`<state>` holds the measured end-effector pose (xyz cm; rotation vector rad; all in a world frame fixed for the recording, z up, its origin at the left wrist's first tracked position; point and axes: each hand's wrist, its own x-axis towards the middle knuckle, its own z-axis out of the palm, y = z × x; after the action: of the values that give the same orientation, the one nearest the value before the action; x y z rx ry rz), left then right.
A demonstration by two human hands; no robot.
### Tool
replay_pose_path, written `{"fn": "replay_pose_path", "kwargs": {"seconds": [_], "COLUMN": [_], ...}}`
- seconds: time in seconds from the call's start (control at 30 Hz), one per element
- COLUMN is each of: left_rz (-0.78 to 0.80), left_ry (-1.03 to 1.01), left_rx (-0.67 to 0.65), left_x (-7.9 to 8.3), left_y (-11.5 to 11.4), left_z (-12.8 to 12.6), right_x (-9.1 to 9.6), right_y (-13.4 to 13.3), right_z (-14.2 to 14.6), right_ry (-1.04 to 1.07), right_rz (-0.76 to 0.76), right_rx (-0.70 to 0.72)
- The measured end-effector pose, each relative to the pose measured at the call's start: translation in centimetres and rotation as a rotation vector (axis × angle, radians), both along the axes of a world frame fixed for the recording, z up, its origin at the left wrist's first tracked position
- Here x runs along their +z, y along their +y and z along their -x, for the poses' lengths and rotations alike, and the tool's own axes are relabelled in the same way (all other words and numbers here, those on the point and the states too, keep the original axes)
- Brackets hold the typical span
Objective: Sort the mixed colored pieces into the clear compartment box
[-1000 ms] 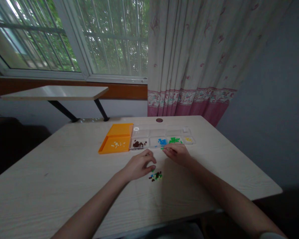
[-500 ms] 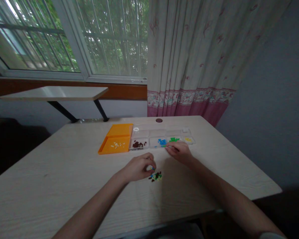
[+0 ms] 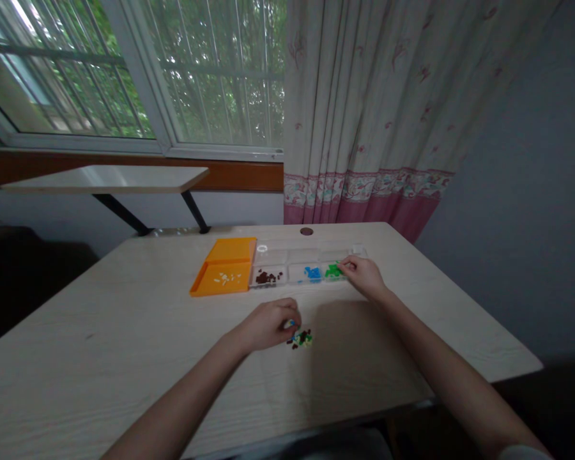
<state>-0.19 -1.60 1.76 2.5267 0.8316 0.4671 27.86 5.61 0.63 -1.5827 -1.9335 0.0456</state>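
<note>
Now the right hand (image 3: pixel 364 276) has been carried from the near edge of the clear compartment tray (image 3: pixel 287 257) to its green pieces (image 3: pixel 333 271), fingertips drawn together; whether a piece is pinched cannot be told. The left hand (image 3: pixel 268 324) is kept curled at the mixed pile (image 3: pixel 303 339) on the table (image 3: pixel 124 332), with a tiny blue piece (image 3: pixel 292 323) seemingly pinched. The pile is small, dark and multicoloured.

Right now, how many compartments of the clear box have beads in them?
3: brown beads on the left, blue beads in the middle, green beads next to the right hand. That hand may hide a fourth.
</note>
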Motion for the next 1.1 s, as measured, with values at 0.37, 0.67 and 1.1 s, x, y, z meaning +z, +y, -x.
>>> {"fn": "replay_pose_path", "kwargs": {"seconds": [0.37, 0.67, 1.1], "left_rz": [-0.063, -0.116, -0.124], "left_ry": [-0.242, -0.123, -0.106], "left_rx": [0.207, 0.215, 0.228], "left_x": [0.2, 0.0, 0.4], "left_y": [0.4, 0.4, 0.1], "left_z": [-0.1, 0.2, 0.2], "right_x": [0.2, 0.0, 0.0], "right_y": [-3.0, -5.7, -5.4], "right_z": [4.8, 7.9, 7.4], "right_ry": [-0.103, -0.071, -0.090], "right_rz": [0.089, 0.044, -0.025], "right_rx": [0.358, 0.636, 0.654]}}
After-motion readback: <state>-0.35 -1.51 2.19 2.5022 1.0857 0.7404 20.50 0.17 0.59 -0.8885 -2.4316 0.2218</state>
